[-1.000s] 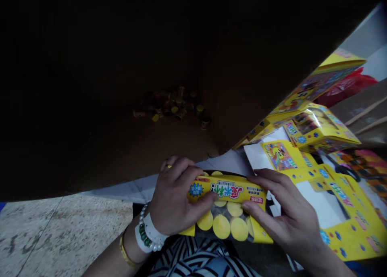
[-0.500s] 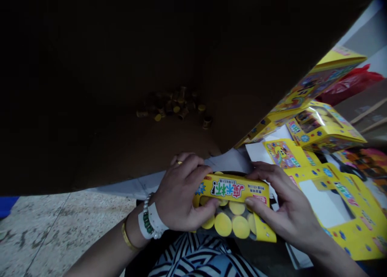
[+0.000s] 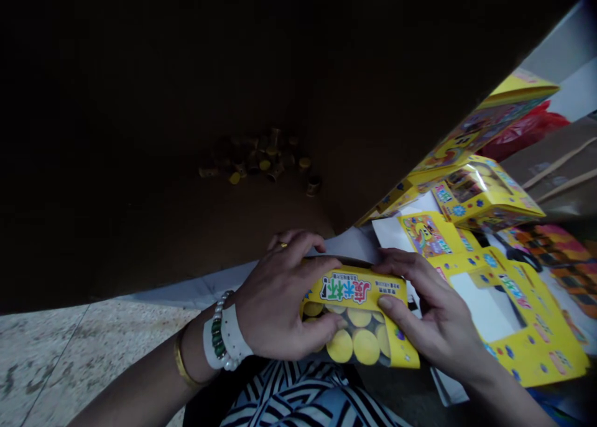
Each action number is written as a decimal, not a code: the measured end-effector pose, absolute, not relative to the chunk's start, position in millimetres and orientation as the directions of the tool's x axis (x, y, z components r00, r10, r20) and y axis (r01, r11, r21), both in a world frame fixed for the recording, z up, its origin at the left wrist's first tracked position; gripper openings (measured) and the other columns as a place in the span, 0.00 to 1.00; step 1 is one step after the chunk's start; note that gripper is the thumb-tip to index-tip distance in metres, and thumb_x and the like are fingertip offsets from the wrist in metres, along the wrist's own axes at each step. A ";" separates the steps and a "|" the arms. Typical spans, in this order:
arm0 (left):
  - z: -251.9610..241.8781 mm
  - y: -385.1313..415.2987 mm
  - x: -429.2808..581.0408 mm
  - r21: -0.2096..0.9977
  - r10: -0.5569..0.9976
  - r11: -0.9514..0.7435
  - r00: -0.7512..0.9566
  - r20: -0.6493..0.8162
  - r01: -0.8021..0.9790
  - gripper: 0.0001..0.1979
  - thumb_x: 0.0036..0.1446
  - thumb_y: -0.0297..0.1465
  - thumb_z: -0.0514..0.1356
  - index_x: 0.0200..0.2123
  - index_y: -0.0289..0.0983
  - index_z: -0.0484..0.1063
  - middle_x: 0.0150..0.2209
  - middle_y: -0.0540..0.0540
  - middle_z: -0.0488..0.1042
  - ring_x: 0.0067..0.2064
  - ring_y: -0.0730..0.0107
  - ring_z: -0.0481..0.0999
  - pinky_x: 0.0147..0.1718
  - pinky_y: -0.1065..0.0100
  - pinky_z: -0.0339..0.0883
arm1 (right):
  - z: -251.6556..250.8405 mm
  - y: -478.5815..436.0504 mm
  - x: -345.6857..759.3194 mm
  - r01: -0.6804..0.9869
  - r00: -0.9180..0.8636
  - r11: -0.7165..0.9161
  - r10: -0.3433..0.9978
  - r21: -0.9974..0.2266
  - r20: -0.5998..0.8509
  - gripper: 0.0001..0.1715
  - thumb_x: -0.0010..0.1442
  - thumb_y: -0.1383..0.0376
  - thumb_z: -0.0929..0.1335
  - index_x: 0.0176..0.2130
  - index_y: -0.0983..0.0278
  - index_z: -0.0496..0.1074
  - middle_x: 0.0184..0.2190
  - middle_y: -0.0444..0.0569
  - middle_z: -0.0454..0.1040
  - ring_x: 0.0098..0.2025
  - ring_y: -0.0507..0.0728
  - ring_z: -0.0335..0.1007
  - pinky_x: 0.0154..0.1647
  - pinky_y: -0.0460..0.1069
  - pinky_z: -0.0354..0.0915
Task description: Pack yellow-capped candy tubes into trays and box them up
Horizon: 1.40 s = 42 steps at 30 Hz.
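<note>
Both hands grip a small yellow toy box (image 3: 359,293) with a clear window showing several yellow round caps inside. My left hand (image 3: 280,303) is wrapped round the box's left end, thumb on the window and a ring on one finger. My right hand (image 3: 429,315) clasps the right end, with its thumb on the box's front face. The box sits just above my lap, over a black-and-white striped garment (image 3: 298,396).
A big dark cardboard box (image 3: 233,104) lies open ahead, with several small yellow-capped cups (image 3: 261,163) scattered deep inside. Flat yellow windowed cartons (image 3: 508,309) and assembled yellow boxes (image 3: 485,191) lie at the right. Speckled floor (image 3: 69,352) is at the lower left.
Both hands have pushed the yellow box slightly left and turned it a little. The left thumb has slid onto the window, and the right fingers have shifted along the top edge.
</note>
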<state>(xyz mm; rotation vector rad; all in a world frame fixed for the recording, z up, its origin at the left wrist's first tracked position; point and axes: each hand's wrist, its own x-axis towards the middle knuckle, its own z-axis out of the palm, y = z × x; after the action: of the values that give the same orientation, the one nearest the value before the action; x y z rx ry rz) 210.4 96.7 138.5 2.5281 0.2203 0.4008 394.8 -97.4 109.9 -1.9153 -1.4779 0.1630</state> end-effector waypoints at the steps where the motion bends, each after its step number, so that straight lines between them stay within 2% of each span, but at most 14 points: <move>1: 139.3 96.7 211.7 0.567 0.258 -0.818 0.943 0.210 0.098 0.27 0.49 0.43 0.67 0.52 0.39 0.73 0.52 0.40 0.68 0.53 0.51 0.66 0.52 0.48 0.62 | 110.2 -97.3 395.1 0.796 0.342 -0.102 0.889 -0.597 0.304 0.17 0.62 0.60 0.69 0.51 0.58 0.71 0.54 0.53 0.69 0.60 0.64 0.64 0.57 0.56 0.65; 3: 139.7 96.9 213.6 0.563 0.280 -0.817 0.940 0.196 0.126 0.22 0.55 0.43 0.64 0.50 0.39 0.74 0.51 0.41 0.69 0.52 0.52 0.66 0.52 0.49 0.62 | 110.4 -96.8 395.6 0.792 0.347 -0.103 0.887 -0.601 0.305 0.16 0.63 0.61 0.69 0.51 0.58 0.71 0.54 0.53 0.70 0.60 0.63 0.65 0.57 0.55 0.65; 8: 135.6 97.6 214.5 0.463 0.205 -0.886 0.919 0.337 0.028 0.19 0.60 0.40 0.60 0.49 0.35 0.74 0.53 0.38 0.67 0.55 0.50 0.64 0.52 0.50 0.60 | 107.3 -94.1 395.2 0.791 0.358 -0.100 0.876 -0.603 0.324 0.16 0.62 0.60 0.70 0.50 0.58 0.71 0.52 0.51 0.71 0.55 0.59 0.69 0.53 0.51 0.67; 12: 133.4 100.1 217.3 0.485 0.190 -0.874 0.938 0.290 0.028 0.21 0.58 0.41 0.60 0.51 0.35 0.72 0.54 0.37 0.66 0.55 0.50 0.64 0.53 0.49 0.61 | 108.5 -90.5 397.2 0.786 0.350 -0.093 0.882 -0.611 0.316 0.15 0.63 0.62 0.69 0.50 0.59 0.70 0.51 0.52 0.71 0.56 0.59 0.68 0.54 0.51 0.66; 16: 132.0 102.8 219.5 0.511 0.176 -0.859 0.954 0.242 0.029 0.24 0.57 0.41 0.61 0.54 0.38 0.70 0.57 0.38 0.64 0.57 0.49 0.64 0.55 0.48 0.60 | 115.9 -85.7 404.9 0.815 0.230 -0.018 0.927 -0.579 0.296 0.15 0.63 0.63 0.69 0.50 0.61 0.70 0.49 0.54 0.70 0.59 0.62 0.64 0.57 0.55 0.64; 19: 132.0 103.0 219.7 0.521 0.187 -0.852 0.959 0.214 0.050 0.23 0.55 0.42 0.61 0.53 0.40 0.71 0.57 0.39 0.63 0.57 0.49 0.63 0.56 0.48 0.59 | 118.6 -83.2 410.4 0.846 0.128 0.035 0.955 -0.532 0.267 0.18 0.64 0.63 0.67 0.53 0.61 0.70 0.53 0.55 0.67 0.62 0.63 0.60 0.60 0.57 0.63; 22: 133.1 102.3 221.1 0.527 0.190 -0.848 0.958 0.213 0.051 0.26 0.53 0.42 0.62 0.53 0.38 0.69 0.61 0.38 0.61 0.60 0.47 0.61 0.58 0.47 0.56 | 117.8 -82.9 411.7 0.849 0.109 0.027 0.968 -0.527 0.226 0.22 0.65 0.63 0.66 0.58 0.60 0.68 0.57 0.55 0.65 0.64 0.63 0.58 0.62 0.58 0.61; 24: 134.5 102.3 222.8 0.559 0.194 -0.828 0.959 0.205 0.048 0.26 0.50 0.39 0.63 0.51 0.34 0.69 0.56 0.37 0.65 0.59 0.50 0.62 0.59 0.50 0.56 | 116.9 -83.2 410.3 0.832 0.120 0.021 0.969 -0.555 0.216 0.22 0.65 0.63 0.66 0.58 0.59 0.68 0.57 0.54 0.66 0.64 0.62 0.58 0.62 0.58 0.62; 27: 136.9 103.4 225.5 0.617 0.222 -0.784 0.960 0.170 0.072 0.21 0.47 0.36 0.65 0.44 0.33 0.69 0.45 0.41 0.70 0.51 0.55 0.66 0.53 0.55 0.62 | 115.1 -83.2 407.1 0.784 0.150 0.019 0.964 -0.620 0.219 0.20 0.64 0.63 0.68 0.56 0.59 0.69 0.56 0.54 0.69 0.63 0.62 0.60 0.62 0.57 0.62; 30: 137.0 106.0 228.2 0.659 0.248 -0.747 0.956 0.159 0.084 0.16 0.49 0.36 0.66 0.40 0.34 0.71 0.42 0.43 0.70 0.46 0.58 0.67 0.48 0.57 0.64 | 111.4 -82.4 405.3 0.718 0.232 0.003 0.942 -0.696 0.243 0.19 0.63 0.64 0.69 0.54 0.58 0.70 0.54 0.53 0.72 0.61 0.61 0.64 0.60 0.56 0.64; 33: 133.0 108.4 229.4 0.691 0.273 -0.722 0.932 0.237 0.035 0.11 0.56 0.37 0.64 0.36 0.34 0.74 0.38 0.44 0.72 0.45 0.61 0.68 0.47 0.58 0.64 | 107.2 -81.0 405.9 0.676 0.295 0.014 0.911 -0.737 0.288 0.17 0.62 0.65 0.70 0.52 0.58 0.73 0.51 0.51 0.75 0.60 0.61 0.65 0.61 0.57 0.64; 36: 127.3 108.5 228.0 0.676 0.279 -0.736 0.894 0.351 -0.036 0.09 0.59 0.36 0.64 0.34 0.35 0.77 0.36 0.45 0.73 0.45 0.62 0.69 0.48 0.59 0.63 | 106.2 -78.9 406.1 0.710 0.275 0.040 0.903 -0.703 0.329 0.15 0.63 0.67 0.69 0.50 0.58 0.75 0.50 0.50 0.77 0.63 0.62 0.63 0.63 0.59 0.61; 38: 124.4 107.4 226.1 0.665 0.310 -0.746 0.868 0.388 -0.031 0.08 0.59 0.35 0.64 0.34 0.36 0.79 0.36 0.45 0.74 0.46 0.63 0.70 0.47 0.60 0.63 | 107.8 -77.2 404.7 0.721 0.284 0.026 0.901 -0.692 0.329 0.14 0.64 0.68 0.68 0.50 0.59 0.75 0.49 0.50 0.77 0.60 0.61 0.66 0.60 0.57 0.64; 42: 122.7 105.9 223.2 0.657 0.362 -0.754 0.846 0.392 0.017 0.08 0.59 0.35 0.64 0.34 0.36 0.79 0.34 0.46 0.74 0.41 0.66 0.71 0.42 0.63 0.66 | 115.4 -73.4 401.2 0.704 0.351 -0.055 0.894 -0.708 0.280 0.12 0.66 0.68 0.65 0.47 0.60 0.76 0.44 0.50 0.79 0.48 0.56 0.74 0.47 0.51 0.70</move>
<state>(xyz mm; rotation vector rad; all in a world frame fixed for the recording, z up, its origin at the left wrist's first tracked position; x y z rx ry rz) 223.2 105.9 122.7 2.3493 0.2744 0.6706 401.2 -73.4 115.4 -1.8114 -1.4081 0.2974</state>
